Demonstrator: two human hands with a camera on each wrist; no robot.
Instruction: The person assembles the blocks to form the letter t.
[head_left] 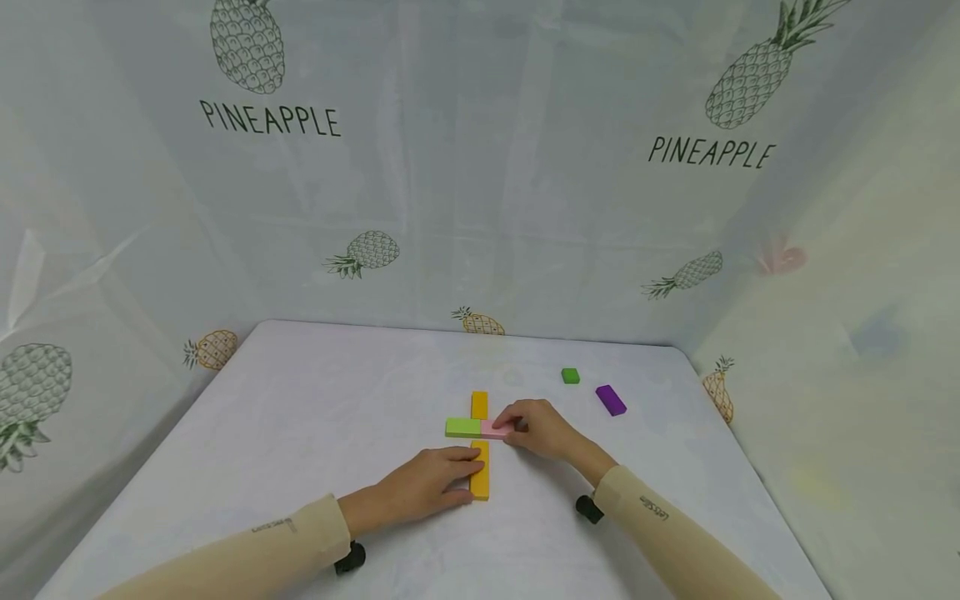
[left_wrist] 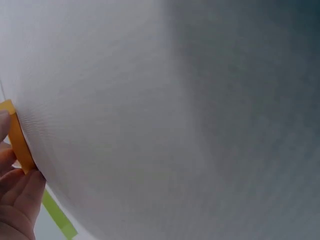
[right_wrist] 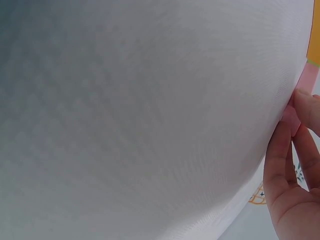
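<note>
My left hand (head_left: 423, 486) grips the near orange block (head_left: 480, 482) by its two ends, its fingers over the far end and the thumb at the near one. In the left wrist view the same orange block (left_wrist: 21, 145) shows between thumb and fingers. My right hand (head_left: 543, 429) pinches a pink block (head_left: 492, 427) at its right end, and the right wrist view shows the pink block (right_wrist: 292, 119) between thumb and fingers. A light green block (head_left: 462, 427) lies end to end with the pink one. Just behind these two is another orange block (head_left: 479, 405), pointing away from me.
Toward the back right of the white table (head_left: 337, 375) lie a small green block (head_left: 570, 376) and a purple block (head_left: 611, 400). A pineapple-print cloth (head_left: 480, 183) hangs behind the table and along its sides.
</note>
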